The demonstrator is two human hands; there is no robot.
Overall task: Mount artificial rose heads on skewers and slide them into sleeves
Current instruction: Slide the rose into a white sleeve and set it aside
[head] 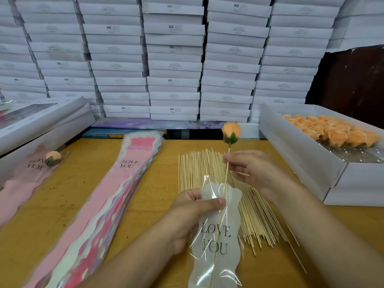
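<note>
Left of the skewer pile (pixel 224 196), far over at the table (pixel 87 183) edge, one finished rose (pixel 53 157) lies in a pink sleeve (pixel 25 177) against a flat box (pixel 41 121). Nearer the pile, a stack of sleeves (pixel 108 204) printed LOVE YOU runs down the wood. Right on the pile's near side, the left hand (pixel 191 213) pinches a white sleeve (pixel 218 231) at its mouth, thumb across the front, fingers curled behind. A skewer (pixel 225 179) goes down into that sleeve, its lower part already inside. Over the pile, the right hand (pixel 255 169) pinches the skewer's upper shaft between thumb and fingertips, an orange rose head (pixel 231 132) upright on its tip, clear of the sleeve. Right of the pile, an open tray (pixel 301 150) holds more rose heads (pixel 332 129). Behind the pile, white boxes (pixel 172 59) stack high.
</note>
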